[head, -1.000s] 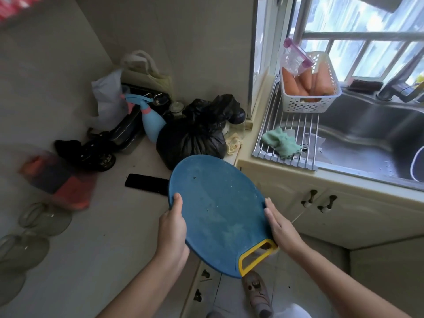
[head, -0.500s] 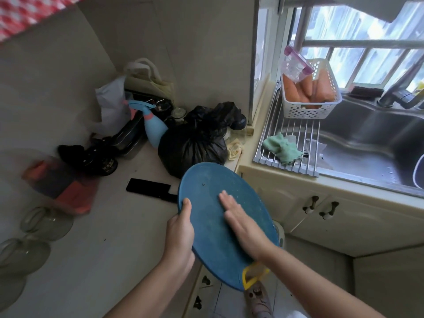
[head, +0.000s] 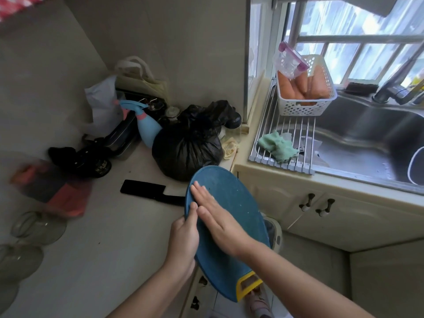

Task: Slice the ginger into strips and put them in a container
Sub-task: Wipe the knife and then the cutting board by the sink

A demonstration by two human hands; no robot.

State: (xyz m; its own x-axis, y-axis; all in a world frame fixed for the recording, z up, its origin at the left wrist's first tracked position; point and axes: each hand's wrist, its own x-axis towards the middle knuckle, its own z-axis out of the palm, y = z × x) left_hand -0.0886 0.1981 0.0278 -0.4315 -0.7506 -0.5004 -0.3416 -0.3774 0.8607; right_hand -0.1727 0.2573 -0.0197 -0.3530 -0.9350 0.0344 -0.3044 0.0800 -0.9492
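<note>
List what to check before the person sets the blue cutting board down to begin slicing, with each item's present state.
1. Left hand grips the cutting board by its edge: ok.
2. Right hand off the board: not ok, it lies flat on the face.
3. Board flat on the counter: not ok, it is held tilted past the counter's edge.
4. Knife ready on the counter: ok.
5. Ginger in view: not ok, none seen.
6. Board face clean: cannot tell.

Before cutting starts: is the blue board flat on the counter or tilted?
Tilted, held off the counter: the left hand grips the blue board by its edge, the right hand lies flat on its face.
</note>
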